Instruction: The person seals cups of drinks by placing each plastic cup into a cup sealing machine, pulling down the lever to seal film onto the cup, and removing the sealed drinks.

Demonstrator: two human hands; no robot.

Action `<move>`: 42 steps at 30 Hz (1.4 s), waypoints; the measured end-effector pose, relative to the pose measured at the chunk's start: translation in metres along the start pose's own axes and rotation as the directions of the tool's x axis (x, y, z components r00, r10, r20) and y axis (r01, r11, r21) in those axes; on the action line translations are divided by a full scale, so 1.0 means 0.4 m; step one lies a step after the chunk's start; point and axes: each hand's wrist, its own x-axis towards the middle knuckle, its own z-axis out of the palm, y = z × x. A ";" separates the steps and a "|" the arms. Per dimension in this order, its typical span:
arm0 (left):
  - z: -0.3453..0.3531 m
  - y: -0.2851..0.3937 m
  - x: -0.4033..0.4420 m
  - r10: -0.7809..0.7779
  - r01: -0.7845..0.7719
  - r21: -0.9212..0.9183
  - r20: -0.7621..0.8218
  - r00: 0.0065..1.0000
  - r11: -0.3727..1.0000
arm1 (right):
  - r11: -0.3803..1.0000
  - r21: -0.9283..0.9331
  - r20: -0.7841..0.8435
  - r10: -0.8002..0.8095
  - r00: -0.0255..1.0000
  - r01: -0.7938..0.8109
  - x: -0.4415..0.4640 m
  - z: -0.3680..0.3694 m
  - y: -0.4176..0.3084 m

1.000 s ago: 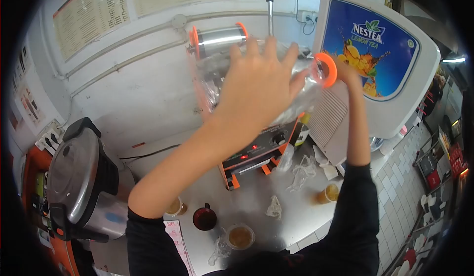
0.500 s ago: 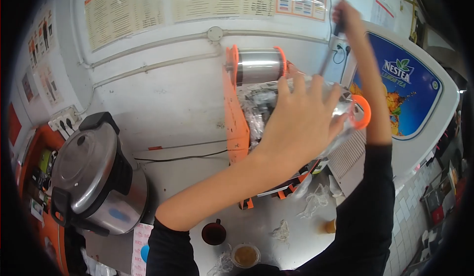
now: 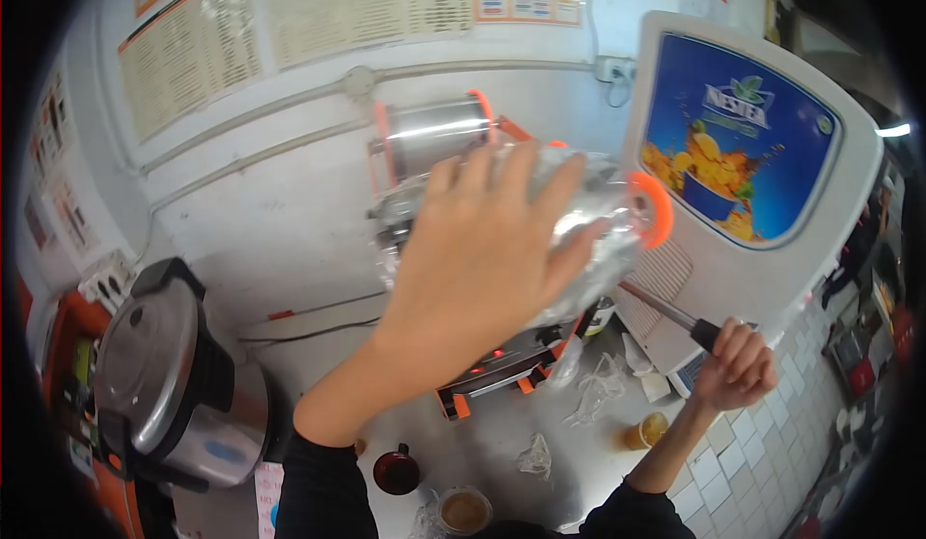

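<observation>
Fingers spread, my left hand [image 3: 482,249] lies flat on the clear plastic film [image 3: 588,240] over the top of an orange and black sealing machine [image 3: 502,370]. My right hand [image 3: 738,365] is closed around the black grip of a metal lever [image 3: 666,305], low on the machine's right side. A shiny roll of film [image 3: 439,134] sits at the machine's back, between orange discs. An orange ring [image 3: 651,210] is at the film's right end. The cup slot beneath is largely hidden by my left hand and the film.
A large steel cooker [image 3: 154,375] stands left. Near the front are a dark mug [image 3: 396,469], a cup of brown drink [image 3: 464,510], another cup [image 3: 646,431] and crumpled plastic [image 3: 535,455]. The Nestea dispenser [image 3: 743,143] is at right.
The lever has swung from upright down to the right and front, with my right hand now low on its grip. My left hand has stayed on the film while the camera view shifted.
</observation>
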 end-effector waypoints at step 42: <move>-0.027 0.054 0.015 -0.124 0.124 0.009 0.129 0.984 0.992 | 0.979 0.189 0.158 0.048 0.986 -0.078 0.008 -0.011 -0.004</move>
